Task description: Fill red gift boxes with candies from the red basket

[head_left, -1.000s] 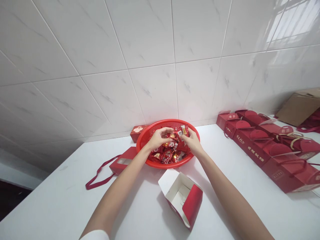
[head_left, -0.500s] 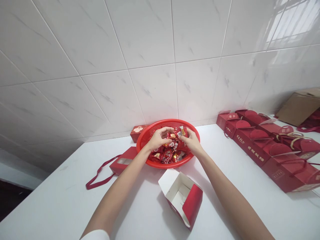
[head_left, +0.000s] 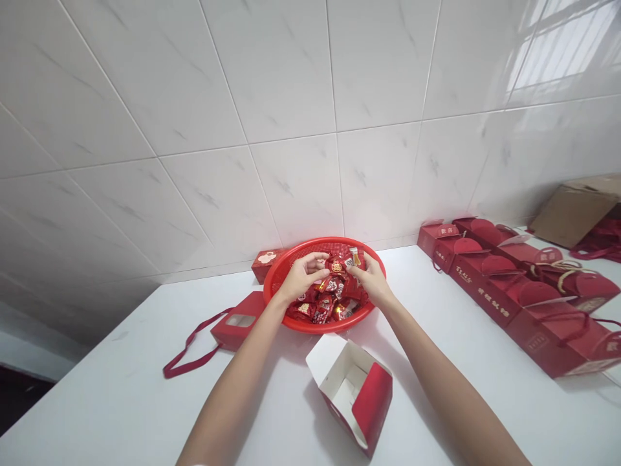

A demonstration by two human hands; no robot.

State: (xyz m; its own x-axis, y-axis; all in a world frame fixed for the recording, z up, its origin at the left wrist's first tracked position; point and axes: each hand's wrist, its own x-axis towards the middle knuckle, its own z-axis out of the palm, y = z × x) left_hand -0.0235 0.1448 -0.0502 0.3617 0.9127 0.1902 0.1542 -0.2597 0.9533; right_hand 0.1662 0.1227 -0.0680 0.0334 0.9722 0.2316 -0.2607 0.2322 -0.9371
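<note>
A red plastic basket stands against the tiled wall, filled with red-wrapped candies. My left hand is over its left side, fingers curled around the edge of a red candy with a gold emblem. My right hand is over the right side, closed on wrapped candies, one with a yellowish, clear wrapper. The fingertips of both hands are close together, and the fingers partly cover what they hold. In front of the basket, between my forearms, sits an open red box with a white inside.
Left of the basket lies a red box with a window and a ribbon handle. Another small red box is behind the basket. Rows of red gift boxes fill the right side, with a cardboard box beyond.
My left hand has closed in on the red candy with the gold emblem, and both hands are nearer each other. The view has shifted slightly. The open box stays in place.
</note>
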